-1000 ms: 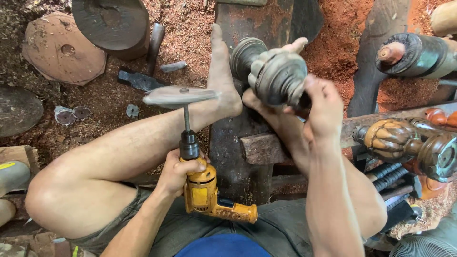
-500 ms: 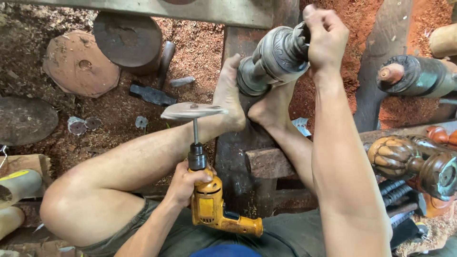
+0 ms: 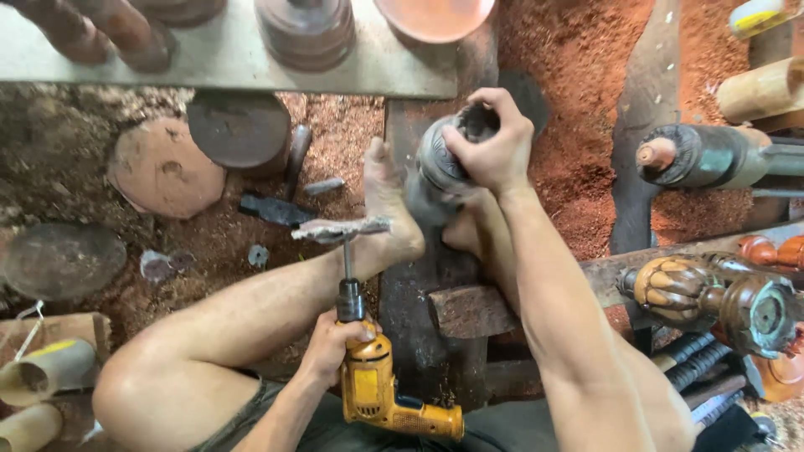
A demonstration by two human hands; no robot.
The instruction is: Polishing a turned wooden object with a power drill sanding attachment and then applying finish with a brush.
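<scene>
Right hand (image 3: 494,146) clamps one dark turned wooden vessel (image 3: 444,163) beyond the bare foot (image 3: 389,209); left hand (image 3: 331,347) grips one yellow electric drill (image 3: 377,389), sawdust-covered ground (image 3: 335,134) open beyond its disc.

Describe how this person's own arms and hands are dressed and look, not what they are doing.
Both arms are bare from the lower frame edge to the fingertips: no sleeves, gloves, watch or rings visible. The left hand and right hand are uncovered, with short nails. The forearms look lean and sinewy. Dark cloth shows only at the lap, near the lower edge.

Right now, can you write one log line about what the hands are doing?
left hand: holds yellow drill, disc up | right hand: grips round wooden piece | feet: beside piece | ground: sawdust
</scene>
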